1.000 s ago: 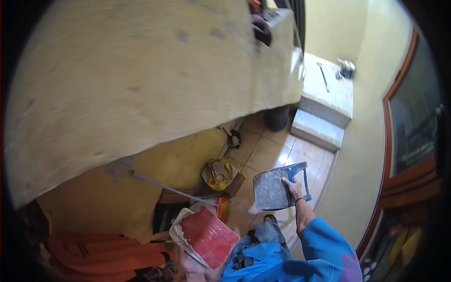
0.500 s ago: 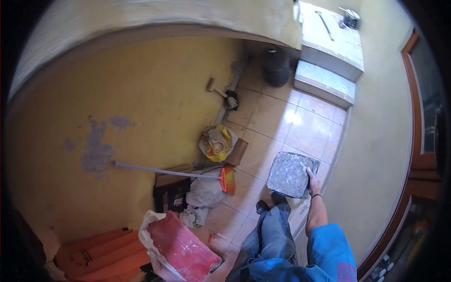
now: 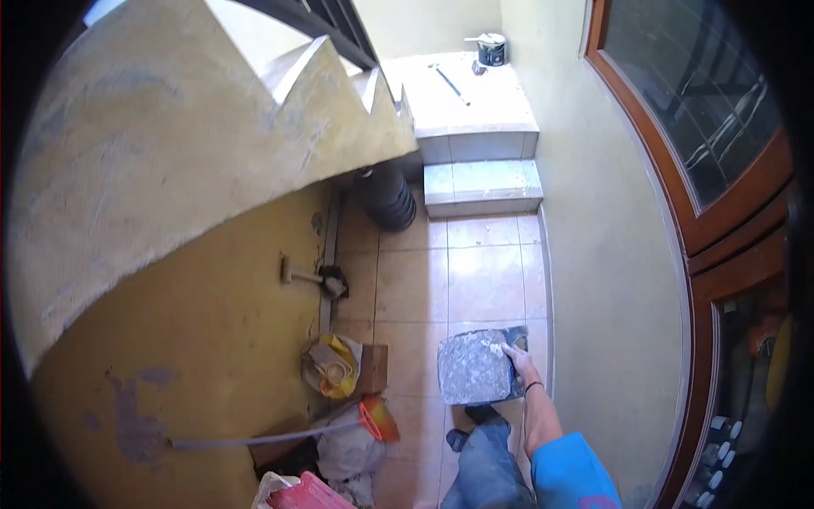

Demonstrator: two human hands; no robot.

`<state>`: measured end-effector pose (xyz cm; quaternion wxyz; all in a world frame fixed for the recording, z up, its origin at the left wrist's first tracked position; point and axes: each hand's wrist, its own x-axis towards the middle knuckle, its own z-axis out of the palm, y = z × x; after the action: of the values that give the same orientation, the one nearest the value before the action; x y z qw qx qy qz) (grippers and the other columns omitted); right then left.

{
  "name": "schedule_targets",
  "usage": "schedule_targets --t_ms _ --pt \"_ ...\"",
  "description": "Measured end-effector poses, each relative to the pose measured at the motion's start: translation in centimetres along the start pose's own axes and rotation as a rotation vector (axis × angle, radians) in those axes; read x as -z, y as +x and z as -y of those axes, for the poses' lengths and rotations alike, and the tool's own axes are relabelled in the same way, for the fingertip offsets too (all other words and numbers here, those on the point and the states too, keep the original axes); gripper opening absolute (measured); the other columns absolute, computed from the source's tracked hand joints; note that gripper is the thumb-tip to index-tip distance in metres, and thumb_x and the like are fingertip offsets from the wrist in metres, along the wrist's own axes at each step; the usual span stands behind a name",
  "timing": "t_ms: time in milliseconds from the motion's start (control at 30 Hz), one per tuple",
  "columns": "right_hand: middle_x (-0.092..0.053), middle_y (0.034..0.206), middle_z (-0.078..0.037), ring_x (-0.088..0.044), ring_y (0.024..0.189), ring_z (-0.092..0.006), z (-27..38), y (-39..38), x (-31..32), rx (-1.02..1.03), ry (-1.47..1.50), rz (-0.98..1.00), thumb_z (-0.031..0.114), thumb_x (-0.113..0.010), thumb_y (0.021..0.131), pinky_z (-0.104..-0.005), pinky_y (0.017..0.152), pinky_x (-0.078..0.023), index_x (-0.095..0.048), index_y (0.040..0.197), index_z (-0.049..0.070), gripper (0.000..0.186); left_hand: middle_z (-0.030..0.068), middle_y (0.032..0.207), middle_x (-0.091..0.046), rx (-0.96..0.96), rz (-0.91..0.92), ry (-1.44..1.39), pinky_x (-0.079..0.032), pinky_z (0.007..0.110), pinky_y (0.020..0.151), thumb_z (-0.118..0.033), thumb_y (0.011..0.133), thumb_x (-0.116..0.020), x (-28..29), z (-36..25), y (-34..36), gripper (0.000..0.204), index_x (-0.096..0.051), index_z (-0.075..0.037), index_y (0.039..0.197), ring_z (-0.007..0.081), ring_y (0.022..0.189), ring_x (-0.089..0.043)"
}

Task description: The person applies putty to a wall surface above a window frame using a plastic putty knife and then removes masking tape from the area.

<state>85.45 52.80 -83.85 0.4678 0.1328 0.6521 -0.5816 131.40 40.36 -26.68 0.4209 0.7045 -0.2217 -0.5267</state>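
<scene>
My right hand (image 3: 521, 360) reaches forward from a blue sleeve and is closed on the right edge of a squarish grey container (image 3: 473, 368). Its broad face is smeared with white, and a dark side shows beside my fingers. I cannot tell if anything is inside. It hangs above the tiles, just ahead of my shoes. My left hand is out of view.
Two pale steps (image 3: 483, 182) rise ahead, with a hammer-like tool (image 3: 449, 83) and a dark paint pot (image 3: 492, 51) on top. A black water jug (image 3: 386, 197), a bag (image 3: 326, 365) and a red tub (image 3: 305, 494) line the left wall. A wooden door frame (image 3: 738, 276) stands right.
The view has swung up and turned, so the steps and staircase show more and the red tub has slid down to the lower edge. The grey container stays in my right hand.
</scene>
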Motion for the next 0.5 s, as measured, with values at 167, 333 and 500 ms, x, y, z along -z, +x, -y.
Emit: schedule_targets --t_ms 167,333,500 --pt "-0.057 0.153 -0.021 -0.056 0.139 -0.0272 1.9 1.6 -1.5 -0.031 0.056 0.017 0.042 -0.075 0.093 -0.0366 0.115 -0.044 -0.044 0.158 -0.004 0.086 0.0088 0.166 -0.043 0.057 0.053 -0.014 -0.036 0.048 0.123 -0.050 0.111 -0.046 -3.9 0.0 -1.6 0.063 -0.044 -0.012 0.161 0.0275 0.151 -0.040" --pt "-0.066 0.141 -0.020 -0.062 0.128 -0.0310 3.6 4.3 -2.6 0.202 -0.353 -0.304 0.038 -0.063 0.102 -0.0368 0.112 -0.044 -0.057 0.148 -0.003 0.062 0.0088 0.164 -0.045 0.111 -0.055 0.054 -0.036 0.048 0.122 -0.054 0.108 -0.049 -7.0 0.1 -1.7 0.067 -0.045 -0.012 0.160 0.0281 0.150 -0.041" --pt "-0.062 0.148 -0.023 -0.058 0.137 -0.0328 2.3 4.0 1.0 0.146 -0.312 -0.439 0.039 -0.059 0.105 -0.0368 0.116 -0.042 -0.057 0.149 -0.002 0.060 0.0088 0.166 -0.041 0.057 0.068 0.155 -0.035 0.049 0.122 -0.054 0.106 -0.050 -7.5 1.0 -1.1 0.070 -0.041 -0.013 0.162 0.0308 0.149 -0.041"
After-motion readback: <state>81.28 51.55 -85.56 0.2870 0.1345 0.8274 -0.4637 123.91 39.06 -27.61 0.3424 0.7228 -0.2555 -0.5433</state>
